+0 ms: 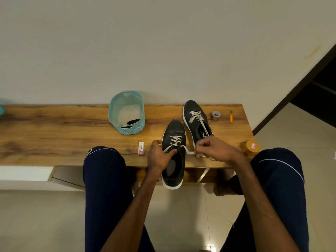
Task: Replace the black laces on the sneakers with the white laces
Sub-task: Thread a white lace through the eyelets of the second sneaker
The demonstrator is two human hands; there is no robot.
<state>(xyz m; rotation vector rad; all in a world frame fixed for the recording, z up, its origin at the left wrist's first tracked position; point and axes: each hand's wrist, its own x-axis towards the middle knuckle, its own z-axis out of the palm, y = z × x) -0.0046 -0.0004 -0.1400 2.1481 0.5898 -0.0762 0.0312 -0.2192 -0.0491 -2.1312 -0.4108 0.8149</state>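
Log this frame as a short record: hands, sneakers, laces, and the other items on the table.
left hand: grips near sneaker, thumb on its white lace
right hand: pinches the white lace's other end
near sneaker: white-laced, heel overhanging table edge
far sneaker: white-laced, on table
black lace: inside teal basket
other: tape roll, orange tube, jar, small box

white lace [187,150] end hidden, teal object [1,110] cropped

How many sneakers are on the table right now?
2. The near sneaker overhangs the wooden table's front edge, closest to the person. The far sneaker lies behind it, to the right. None seems hidden.
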